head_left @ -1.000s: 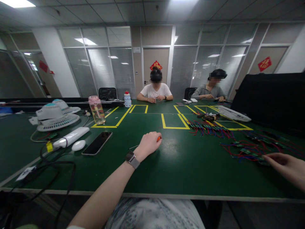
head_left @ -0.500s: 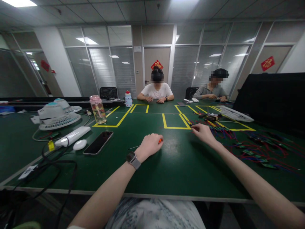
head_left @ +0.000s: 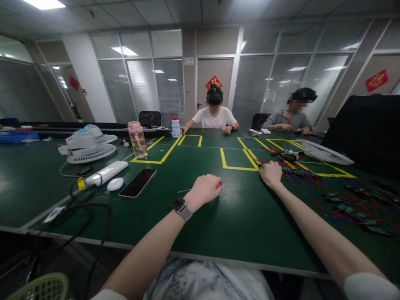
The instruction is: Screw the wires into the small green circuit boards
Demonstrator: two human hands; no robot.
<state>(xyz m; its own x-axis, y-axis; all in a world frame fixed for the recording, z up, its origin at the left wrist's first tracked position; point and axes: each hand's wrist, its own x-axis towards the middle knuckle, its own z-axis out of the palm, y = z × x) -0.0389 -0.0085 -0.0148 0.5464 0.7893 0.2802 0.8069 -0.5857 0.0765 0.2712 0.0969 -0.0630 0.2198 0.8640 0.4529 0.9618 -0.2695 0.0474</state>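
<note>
My left hand [head_left: 204,189] rests on the green table [head_left: 243,216], closed round a small screwdriver with an orange handle [head_left: 218,183]; its thin metal shaft [head_left: 183,191] sticks out to the left. A watch sits on that wrist. My right hand [head_left: 271,172] reaches far forward to the near end of a row of small circuit boards with red and blue wires [head_left: 296,173], fingers curled down onto them. What they grip is hidden.
A phone [head_left: 138,183], white mouse [head_left: 115,183], power strip [head_left: 106,173], desk fans [head_left: 89,148] and pink bottle [head_left: 137,139] lie left. More wired boards [head_left: 353,206] spread right, beside a black panel [head_left: 365,129]. Two people sit across, by yellow tape boxes [head_left: 237,160].
My right hand swung from the lower right up and forward to the row of wired boards. My left hand stayed in place. The camera view shifted left.
</note>
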